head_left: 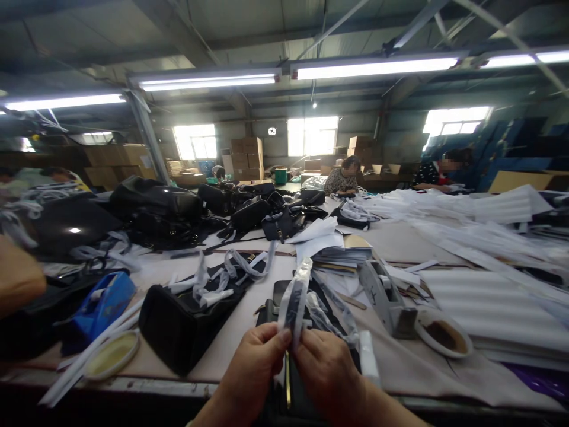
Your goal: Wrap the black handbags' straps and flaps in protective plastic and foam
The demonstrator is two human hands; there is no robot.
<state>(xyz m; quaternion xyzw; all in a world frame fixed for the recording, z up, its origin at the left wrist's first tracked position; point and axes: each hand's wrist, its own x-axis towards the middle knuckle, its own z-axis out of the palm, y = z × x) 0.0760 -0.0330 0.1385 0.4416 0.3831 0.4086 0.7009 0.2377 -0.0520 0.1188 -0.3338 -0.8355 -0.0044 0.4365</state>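
Note:
A dark strap in a clear plastic sleeve (295, 299) rises between my two hands. My left hand (255, 362) pinches its left edge between thumb and fingers. From the other side my right hand (329, 367) grips the same strap near its lower end. Beneath my hands lies a black bag (306, 398) with a gold zipper, partly hidden by them. More clear plastic wrapping (329, 311) loops over the bag just beyond my right hand. To the left, another black bag (178, 329) lies with wrapped straps (220, 279) on top.
At the left are a blue tape dispenser (102, 305) and a tape roll (112, 354); at the right, a grey tape dispenser (386, 296), another tape roll (443, 333) and white foam sheets (489, 308). Black bags (155, 204) pile up behind. People (343, 177) sit across the table.

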